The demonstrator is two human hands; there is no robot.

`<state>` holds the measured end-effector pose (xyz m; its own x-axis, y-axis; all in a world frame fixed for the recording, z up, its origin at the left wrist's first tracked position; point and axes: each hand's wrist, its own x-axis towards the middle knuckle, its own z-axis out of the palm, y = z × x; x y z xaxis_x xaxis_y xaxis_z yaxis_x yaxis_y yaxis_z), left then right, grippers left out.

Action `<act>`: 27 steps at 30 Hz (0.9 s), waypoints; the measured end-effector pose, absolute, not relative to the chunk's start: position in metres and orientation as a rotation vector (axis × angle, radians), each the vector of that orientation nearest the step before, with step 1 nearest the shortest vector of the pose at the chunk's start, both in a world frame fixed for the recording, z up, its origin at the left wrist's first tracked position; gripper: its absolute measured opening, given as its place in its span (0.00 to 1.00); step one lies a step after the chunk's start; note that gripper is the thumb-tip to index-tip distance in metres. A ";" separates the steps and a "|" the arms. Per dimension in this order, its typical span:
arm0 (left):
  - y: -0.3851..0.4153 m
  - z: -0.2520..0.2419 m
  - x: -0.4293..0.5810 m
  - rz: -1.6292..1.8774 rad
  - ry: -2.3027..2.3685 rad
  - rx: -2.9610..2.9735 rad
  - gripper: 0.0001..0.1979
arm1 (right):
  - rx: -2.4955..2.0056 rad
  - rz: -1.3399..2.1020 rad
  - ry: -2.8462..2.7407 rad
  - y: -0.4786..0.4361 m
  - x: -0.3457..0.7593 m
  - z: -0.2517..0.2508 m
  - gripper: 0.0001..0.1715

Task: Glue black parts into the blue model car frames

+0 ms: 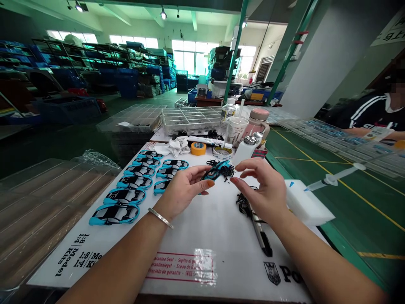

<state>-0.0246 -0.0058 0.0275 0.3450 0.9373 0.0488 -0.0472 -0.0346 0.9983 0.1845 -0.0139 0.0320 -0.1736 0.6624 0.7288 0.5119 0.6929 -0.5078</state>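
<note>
My left hand (186,185) pinches a small blue-and-black model part (217,169) between thumb and fingers above the white board. My right hand (261,185) is just right of the part, its thumb and index finger apart, with nothing visible between them. Small black scraps (227,172) show behind the part, partly hidden. Below my right hand a bunch of thin black pieces (243,204) lies beside a utility knife (262,234). Similar blue-and-black parts (125,196) lie in two columns on the left of the board.
The white printed board (190,236) covers the worktop. Orange tape (198,148), crumpled tissue (179,146), a white bottle (245,150), a cup (236,128) and a pink flask (257,120) stand behind. A syringe (332,179) rests on white foam (308,204). Another person (376,112) sits at right.
</note>
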 end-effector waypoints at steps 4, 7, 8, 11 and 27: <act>-0.006 0.025 -0.024 1.014 0.880 1.379 0.30 | -1.080 0.593 -1.810 -0.010 0.177 0.024 0.12; -0.005 0.023 -0.023 1.010 0.919 1.405 0.31 | -1.091 0.844 -1.773 -0.008 0.170 0.019 0.18; -0.005 0.022 -0.023 1.009 0.924 1.415 0.32 | -1.070 0.906 -1.760 -0.008 0.169 0.018 0.19; -0.005 0.021 -0.022 1.010 0.917 1.439 0.33 | -1.020 0.992 -1.719 -0.008 0.167 0.014 0.19; -0.010 0.028 -0.021 1.026 1.017 1.532 0.33 | -0.999 1.003 -1.726 -0.009 0.166 0.017 0.21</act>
<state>-0.0212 -0.0104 0.0282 0.2892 0.9497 0.1198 0.1119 -0.1578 0.9811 0.1664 -0.0094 0.0175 -0.2910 0.9130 0.2857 0.2044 0.3511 -0.9138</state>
